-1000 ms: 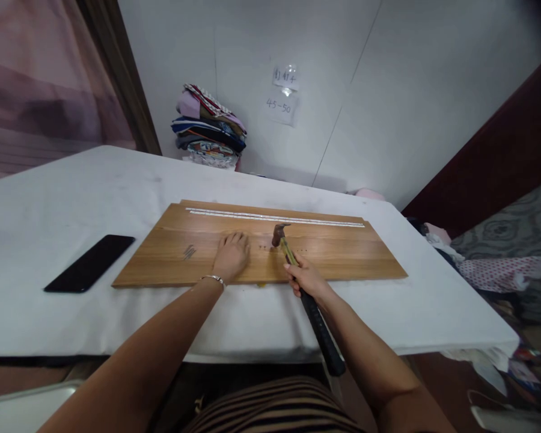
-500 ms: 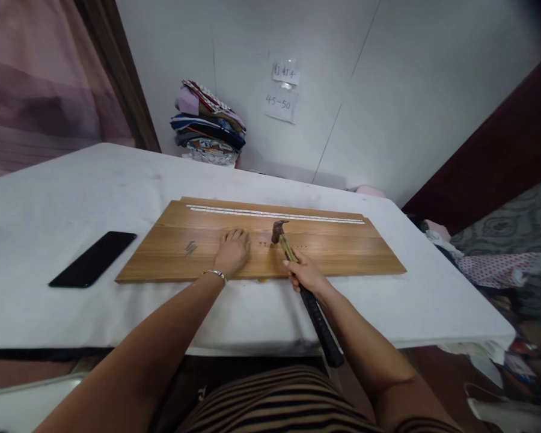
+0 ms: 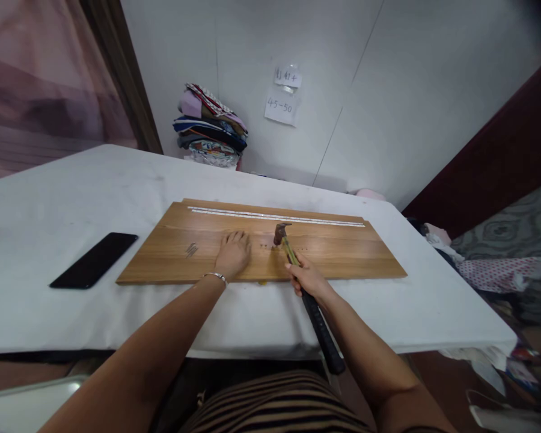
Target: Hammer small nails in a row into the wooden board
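A claw hammer (image 3: 319,322) is gripped by my right hand (image 3: 307,276) around the middle of its handle. Its rusty head is over a row of small nail heads or holes in the wooden board (image 3: 342,255), at or just above the surface; I cannot tell whether it touches. Flat on the board, left of the hammer, rests my left hand (image 3: 233,252) with its fingers stretched out and nothing in them. Several loose nails (image 3: 192,249) lie together on the board farther left.
Two white strips (image 3: 275,217) run along the board's far side. A black phone (image 3: 94,260) lies left of the board on the white-covered table (image 3: 117,180). Folded clothes (image 3: 211,126) are piled at the back, against a wall bearing handwritten paper signs (image 3: 282,107).
The view has shifted very slightly. Both hands and the hammer stay in almost the same place over the board.
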A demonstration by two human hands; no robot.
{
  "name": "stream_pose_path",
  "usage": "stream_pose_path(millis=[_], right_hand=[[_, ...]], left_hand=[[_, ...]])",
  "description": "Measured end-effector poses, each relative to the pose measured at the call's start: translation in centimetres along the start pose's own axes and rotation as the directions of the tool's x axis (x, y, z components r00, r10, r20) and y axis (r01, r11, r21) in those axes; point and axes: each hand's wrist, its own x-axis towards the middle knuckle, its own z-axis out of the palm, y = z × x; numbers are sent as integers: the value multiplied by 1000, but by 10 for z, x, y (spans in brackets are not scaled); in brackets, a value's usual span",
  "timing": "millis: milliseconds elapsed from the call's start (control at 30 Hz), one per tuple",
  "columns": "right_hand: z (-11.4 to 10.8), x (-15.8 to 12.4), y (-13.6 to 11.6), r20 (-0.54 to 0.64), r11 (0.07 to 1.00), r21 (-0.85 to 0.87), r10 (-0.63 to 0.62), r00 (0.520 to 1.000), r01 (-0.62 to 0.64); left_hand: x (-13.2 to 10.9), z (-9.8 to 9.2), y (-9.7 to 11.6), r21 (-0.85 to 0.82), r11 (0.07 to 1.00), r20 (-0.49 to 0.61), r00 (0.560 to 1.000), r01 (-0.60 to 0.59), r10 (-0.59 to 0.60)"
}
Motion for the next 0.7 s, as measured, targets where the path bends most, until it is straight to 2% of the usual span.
stream_pose_path(millis=[300, 500, 700], right_hand=[[0, -1, -3, 12, 1000, -7, -20, 1000, 20], [2, 2, -7, 6, 1000, -17, 13, 1000, -13], [-1, 2, -7, 19, 1000, -25, -5, 1000, 6]], left_hand=[[-1, -2, 0, 0, 1000, 0, 1000, -20, 20], [-1, -3, 1, -22, 1000, -7, 1000, -7, 7], [-1, -6, 2, 12, 1000, 36, 999, -9, 9]])
